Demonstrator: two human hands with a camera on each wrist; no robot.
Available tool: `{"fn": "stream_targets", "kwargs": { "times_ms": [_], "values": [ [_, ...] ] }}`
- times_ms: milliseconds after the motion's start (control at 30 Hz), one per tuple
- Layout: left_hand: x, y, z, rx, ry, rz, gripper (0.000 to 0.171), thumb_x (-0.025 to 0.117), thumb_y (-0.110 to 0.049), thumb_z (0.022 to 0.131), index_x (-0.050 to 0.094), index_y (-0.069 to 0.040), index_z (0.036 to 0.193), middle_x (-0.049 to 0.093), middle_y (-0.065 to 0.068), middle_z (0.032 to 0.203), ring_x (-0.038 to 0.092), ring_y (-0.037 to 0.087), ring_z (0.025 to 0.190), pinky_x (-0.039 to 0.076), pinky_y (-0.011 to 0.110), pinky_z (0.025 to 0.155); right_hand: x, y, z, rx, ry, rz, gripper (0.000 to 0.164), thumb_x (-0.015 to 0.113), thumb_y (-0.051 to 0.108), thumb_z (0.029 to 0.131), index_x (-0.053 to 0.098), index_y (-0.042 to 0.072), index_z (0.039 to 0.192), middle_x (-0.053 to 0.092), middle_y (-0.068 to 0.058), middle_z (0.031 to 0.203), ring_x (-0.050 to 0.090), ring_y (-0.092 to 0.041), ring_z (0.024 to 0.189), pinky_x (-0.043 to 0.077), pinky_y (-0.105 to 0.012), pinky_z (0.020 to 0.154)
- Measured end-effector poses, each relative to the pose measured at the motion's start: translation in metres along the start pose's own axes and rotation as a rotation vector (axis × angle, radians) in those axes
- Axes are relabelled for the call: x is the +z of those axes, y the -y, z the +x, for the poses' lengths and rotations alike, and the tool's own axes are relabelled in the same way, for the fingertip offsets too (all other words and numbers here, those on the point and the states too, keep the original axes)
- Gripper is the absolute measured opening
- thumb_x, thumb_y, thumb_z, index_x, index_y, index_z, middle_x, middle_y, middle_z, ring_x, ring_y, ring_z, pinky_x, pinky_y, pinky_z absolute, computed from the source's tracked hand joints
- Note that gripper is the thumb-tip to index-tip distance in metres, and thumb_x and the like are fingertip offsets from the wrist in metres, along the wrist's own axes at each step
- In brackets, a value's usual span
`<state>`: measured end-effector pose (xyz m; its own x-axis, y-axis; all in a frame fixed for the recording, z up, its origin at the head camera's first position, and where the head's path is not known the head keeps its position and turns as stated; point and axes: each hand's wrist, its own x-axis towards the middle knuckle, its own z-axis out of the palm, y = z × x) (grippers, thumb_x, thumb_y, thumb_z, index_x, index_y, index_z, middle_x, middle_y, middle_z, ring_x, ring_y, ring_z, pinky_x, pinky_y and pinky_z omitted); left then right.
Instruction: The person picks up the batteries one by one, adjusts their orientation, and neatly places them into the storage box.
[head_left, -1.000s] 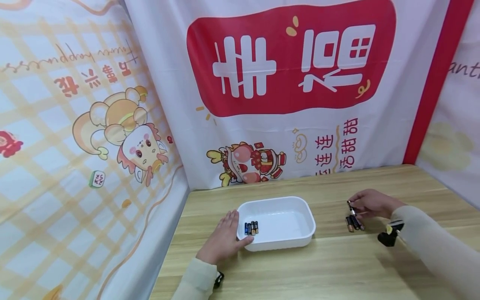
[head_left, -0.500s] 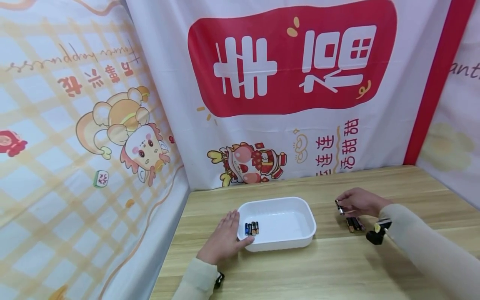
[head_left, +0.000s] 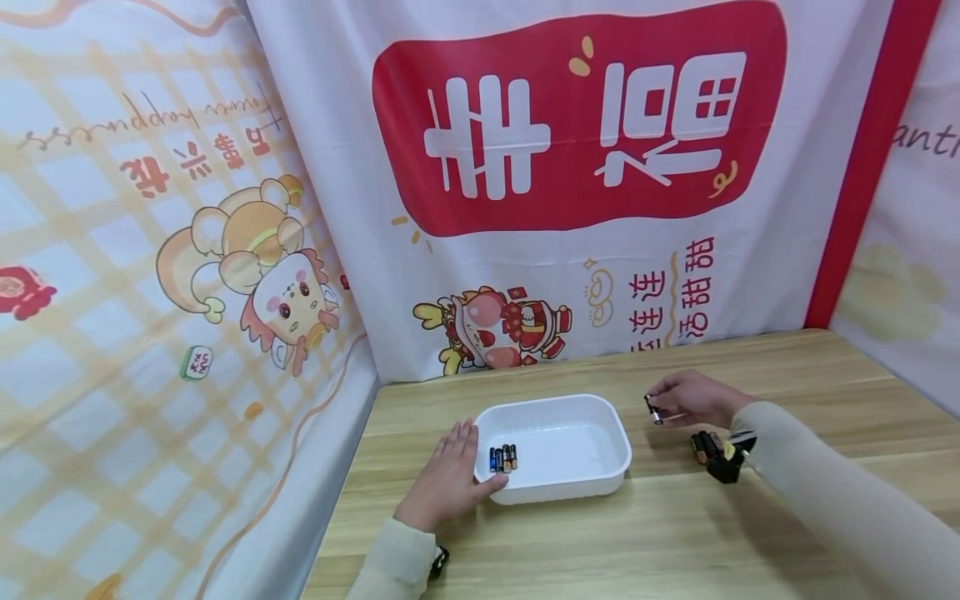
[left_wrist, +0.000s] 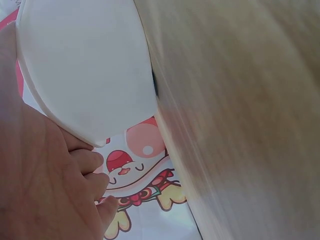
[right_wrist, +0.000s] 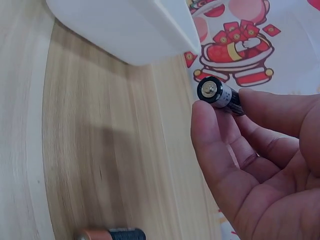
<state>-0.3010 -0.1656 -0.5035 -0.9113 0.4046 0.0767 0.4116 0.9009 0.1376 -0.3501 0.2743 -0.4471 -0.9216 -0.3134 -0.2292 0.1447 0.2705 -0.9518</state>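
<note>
Between thumb and fingers, my right hand (head_left: 696, 400) pinches a battery (head_left: 654, 410), raised above the table to the right of a white tray (head_left: 558, 492). The right wrist view shows this battery (right_wrist: 216, 93) dark with a silver band, one metal end facing the camera. My left hand (head_left: 441, 477) rests along the tray's left rim, fingers fairly straight and thumb over the front corner. In the left wrist view the tray's wall (left_wrist: 90, 65) lies alongside that hand. Inside the tray, at its left end, several batteries (head_left: 504, 457) lie side by side.
Under my right wrist, more batteries (head_left: 703, 447) lie on the wooden table (head_left: 585, 550), partly hidden by the wrist camera. One copper-and-black battery (right_wrist: 112, 234) shows at the bottom of the right wrist view. Printed cloth (head_left: 480, 250) hangs behind the table and along both sides.
My right hand has lifted a battery from the group on the table and carried it left toward the tray. My left hand and the tray have stayed in place.
</note>
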Motion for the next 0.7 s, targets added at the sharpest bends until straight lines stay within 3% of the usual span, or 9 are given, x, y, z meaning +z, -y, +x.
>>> {"fn": "stream_targets", "kwargs": {
  "times_ms": [533,700],
  "values": [
    [0.003,0.0,0.003,-0.003,0.021,0.005,0.105,0.035,-0.079,0.086,0.007,-0.006,0.156,-0.003,0.007,0.161,0.0,0.027,0.147,0.007,0.046,0.117,0.023,0.0,0.014,0.003,0.013,0.032,0.024,0.057,0.004,0.097,0.057,-0.01,0.115,0.065,-0.018,0.098,0.065,-0.022,0.087,0.054,-0.047,0.087],
    [0.002,0.001,0.003,0.008,0.0,0.0,0.104,0.036,-0.078,0.087,0.009,-0.005,0.156,0.0,0.009,0.162,0.002,0.029,0.147,0.008,0.047,0.117,0.029,0.0,0.021,-0.009,0.024,0.048,0.027,0.056,0.003,0.097,0.054,-0.014,0.118,0.065,-0.014,0.094,0.065,-0.021,0.085,0.054,-0.047,0.086]
  ]
}}
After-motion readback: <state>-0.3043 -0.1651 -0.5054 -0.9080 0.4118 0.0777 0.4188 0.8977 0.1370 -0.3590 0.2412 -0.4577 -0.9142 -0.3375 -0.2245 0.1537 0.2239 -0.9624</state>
